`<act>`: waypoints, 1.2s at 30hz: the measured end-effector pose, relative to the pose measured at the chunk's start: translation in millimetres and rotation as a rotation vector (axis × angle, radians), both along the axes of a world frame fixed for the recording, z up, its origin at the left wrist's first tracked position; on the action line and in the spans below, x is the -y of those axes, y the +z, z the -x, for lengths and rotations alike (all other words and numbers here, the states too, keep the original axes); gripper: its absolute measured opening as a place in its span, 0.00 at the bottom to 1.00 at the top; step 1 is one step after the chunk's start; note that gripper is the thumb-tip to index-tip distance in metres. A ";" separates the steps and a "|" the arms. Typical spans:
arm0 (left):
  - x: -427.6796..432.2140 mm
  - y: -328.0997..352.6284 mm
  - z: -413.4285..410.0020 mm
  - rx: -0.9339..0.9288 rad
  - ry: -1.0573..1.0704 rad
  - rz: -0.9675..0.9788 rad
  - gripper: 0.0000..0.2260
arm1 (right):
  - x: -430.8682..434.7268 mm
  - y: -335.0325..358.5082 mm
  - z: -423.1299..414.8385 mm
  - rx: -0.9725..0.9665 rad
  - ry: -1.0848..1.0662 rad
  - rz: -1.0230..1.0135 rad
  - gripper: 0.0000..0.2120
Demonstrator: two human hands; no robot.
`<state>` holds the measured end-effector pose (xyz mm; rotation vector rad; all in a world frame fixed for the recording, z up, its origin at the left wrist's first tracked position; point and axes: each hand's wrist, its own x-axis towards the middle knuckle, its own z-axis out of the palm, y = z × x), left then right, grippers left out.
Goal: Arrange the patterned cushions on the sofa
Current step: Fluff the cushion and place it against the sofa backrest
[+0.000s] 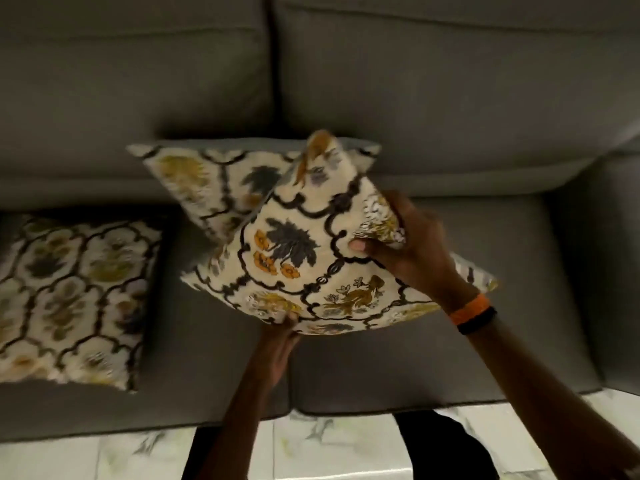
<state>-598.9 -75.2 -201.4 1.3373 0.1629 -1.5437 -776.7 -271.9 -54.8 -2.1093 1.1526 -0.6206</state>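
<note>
Over the grey fabric sofa (450, 98), two hands lift a cream floral patterned cushion (298, 258).
Right hand (412, 247) pinches its edge; left hand (277, 348) grips beneath, fingers hidden; two matching cushions (76, 299) lie behind and left.

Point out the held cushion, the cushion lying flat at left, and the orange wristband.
held cushion (294, 244), head view, grey leaf motif
flat cushion (69, 292), head view, centre of top face
orange wristband (469, 308), head view, band on right wrist

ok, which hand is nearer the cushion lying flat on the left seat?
Left. The left hand grips the bottom edge of the held cushion, just right of the flat cushion. The right hand pinches the held cushion's far right side, further away.
</note>
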 end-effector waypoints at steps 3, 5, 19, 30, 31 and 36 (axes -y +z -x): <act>57.5 -2.8 112.6 -0.178 -0.048 0.029 0.23 | 45.4 15.1 74.7 -0.191 0.109 0.212 0.29; 93.0 -7.7 177.8 -0.252 -0.033 0.030 0.18 | 76.0 21.1 114.1 -0.279 0.173 0.254 0.27; 285.0 3.6 324.4 0.772 -0.335 0.063 0.59 | 222.8 -46.1 342.9 -0.363 -0.224 0.183 0.47; 326.8 0.9 342.2 0.609 -0.481 0.251 0.27 | 201.8 -136.8 423.8 0.487 -0.676 -0.560 0.27; 325.3 4.3 349.6 0.603 -0.504 0.207 0.30 | 205.9 -138.0 427.3 0.523 -0.726 -0.519 0.30; 351.9 6.0 385.3 0.602 -0.531 0.201 0.45 | 219.8 -152.8 453.9 0.544 -0.834 -0.537 0.30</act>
